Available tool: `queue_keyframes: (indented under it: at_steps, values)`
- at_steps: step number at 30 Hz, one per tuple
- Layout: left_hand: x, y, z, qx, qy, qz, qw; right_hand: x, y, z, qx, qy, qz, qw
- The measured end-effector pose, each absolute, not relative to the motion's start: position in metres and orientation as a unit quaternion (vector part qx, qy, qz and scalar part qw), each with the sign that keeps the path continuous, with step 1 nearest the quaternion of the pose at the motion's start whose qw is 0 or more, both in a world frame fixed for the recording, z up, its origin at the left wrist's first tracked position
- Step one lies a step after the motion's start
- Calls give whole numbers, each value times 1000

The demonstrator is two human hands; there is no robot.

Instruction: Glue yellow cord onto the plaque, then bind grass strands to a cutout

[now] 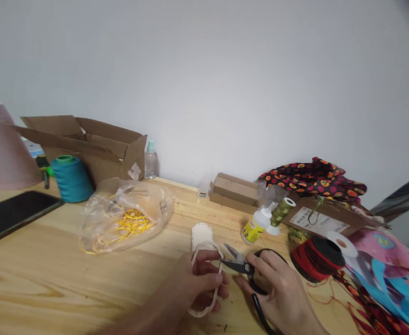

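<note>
Cream-white band bent into a loop [199,314] sits low at centre, round the fingers of the L hand [200,282]; thumb & fingers pinch its right side, some fingers partly hidden behind it. R hand [283,288] has fingers curled round black-handled metal scissors [238,266], blades parted at the loop (can't tell if touching); one handle nears the bottom edge. Cream round-topped flat piece [201,233] lies just behind, lower part covered. White squeeze bottle w/ yellow label [253,226] stands beyond the scissors, red thread on a black spool [312,258] to its right. Black phone [19,214], far left, is cut off.
</note>
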State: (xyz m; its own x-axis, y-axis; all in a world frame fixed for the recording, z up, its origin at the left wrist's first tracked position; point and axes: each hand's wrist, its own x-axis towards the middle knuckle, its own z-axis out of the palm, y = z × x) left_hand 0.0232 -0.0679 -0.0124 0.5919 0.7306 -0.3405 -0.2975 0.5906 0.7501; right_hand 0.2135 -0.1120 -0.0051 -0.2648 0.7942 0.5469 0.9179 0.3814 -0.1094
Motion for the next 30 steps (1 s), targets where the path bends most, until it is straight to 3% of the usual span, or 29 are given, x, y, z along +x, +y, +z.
queue_keyframes:
  at_steps: [14, 30]
  values:
    - [10, -61, -3, 418, 361, 204, 809, 210, -113, -16, -579, -773, 36, 256]
    - [5, -62, -4, 386, 372, 224, 814, 208, -112, -27, -569, -776, 19, 271]
